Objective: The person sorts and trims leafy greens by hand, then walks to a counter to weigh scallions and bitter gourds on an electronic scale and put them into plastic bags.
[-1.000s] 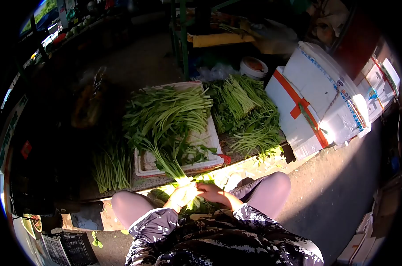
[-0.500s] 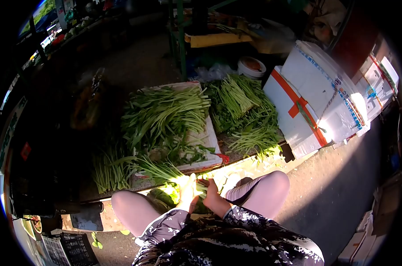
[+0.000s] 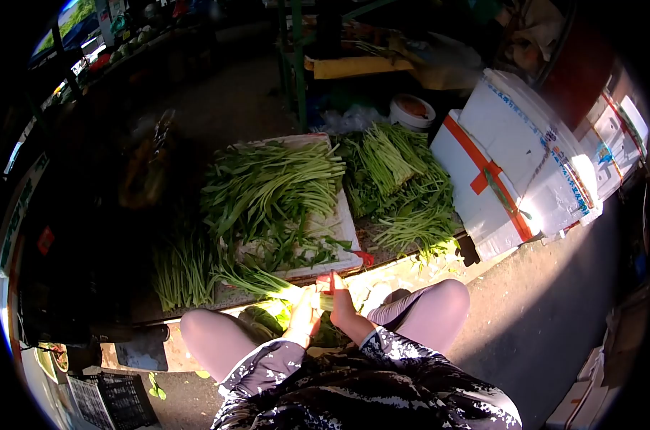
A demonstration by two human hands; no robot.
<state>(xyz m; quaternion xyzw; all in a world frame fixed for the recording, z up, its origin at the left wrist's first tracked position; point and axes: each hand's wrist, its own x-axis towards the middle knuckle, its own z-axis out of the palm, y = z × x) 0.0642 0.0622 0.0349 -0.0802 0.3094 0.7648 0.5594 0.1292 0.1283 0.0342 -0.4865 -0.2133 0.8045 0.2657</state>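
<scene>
Between my knees, my left hand [image 3: 305, 314] is closed around a bunch of water spinach [image 3: 257, 282]. Its leafy part points left, over the edge of the low table. My right hand [image 3: 345, 308] is closed at the stem end, close beside the left. A narrow red strip [image 3: 332, 281] shows at its fingers; I cannot make out what it is. Just beyond my hands, a white foam tray [image 3: 346, 228] carries a heap of loose greens [image 3: 278, 175]. Below the bunch, partly hidden by my hands, are more green leaves [image 3: 262, 321].
Stacked greens [image 3: 393, 161] lie right of the tray, and a darker bunch [image 3: 183, 278] lies left. White foam boxes [image 3: 511, 154] with red tape stand at the right. A white bucket [image 3: 411, 112] is behind, and a black crate [image 3: 117, 401] sits at the lower left.
The bunch sits lower and flatter, its stems pointing more to the right. My right hand has risen slightly around the stem end, and the red strip now shows at its fingers.
</scene>
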